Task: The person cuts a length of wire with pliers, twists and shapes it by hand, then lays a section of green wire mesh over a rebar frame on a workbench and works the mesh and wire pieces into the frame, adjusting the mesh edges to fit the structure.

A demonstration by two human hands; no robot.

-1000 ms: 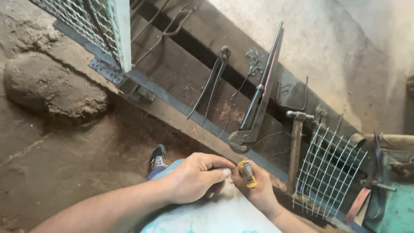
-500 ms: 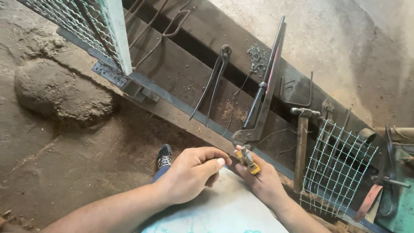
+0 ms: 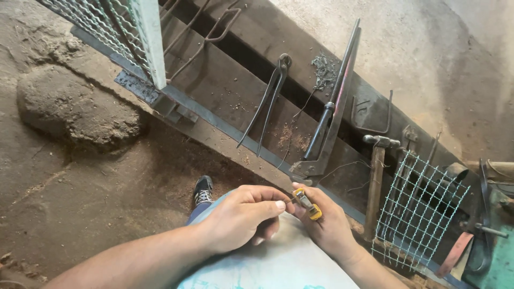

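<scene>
Pale, faintly printed fabric (image 3: 278,267) covers the lap at the bottom centre of the frame, and both bare hands meet just above it. The left hand (image 3: 241,217) comes in from the lower left, fingers curled, thumb and forefinger pinched narrowly on the thin dark tip that sticks out of a small yellow tool (image 3: 307,203). The right hand (image 3: 326,227) comes in from the lower right and is closed around the body of that tool, which lies tilted across its fingers; it is short, yellow with dark fittings, and its exact kind is too small to tell. Just left of the hands a dark laced shoe (image 3: 203,190) stands on rough, crumbly brown earth (image 3: 80,187), with a rounded lump of dirt (image 3: 75,109) at left centre.

Beyond the hands a long rusty steel channel (image 3: 225,96) runs diagonally from upper left to lower right. On it lie slender dark tongs (image 3: 267,99) with long thin handles, a long-handled cutter (image 3: 329,115) with a black grip and heavy jaws near the hands, and a hammer (image 3: 376,176) with a wooden handle and a dull metal head. A square piece of welded wire mesh (image 3: 420,208) leans at the right. A diamond-pattern mesh panel in a pale frame (image 3: 123,32) fills the upper left corner, and a rough plastered wall (image 3: 428,64) closes the upper right.
</scene>
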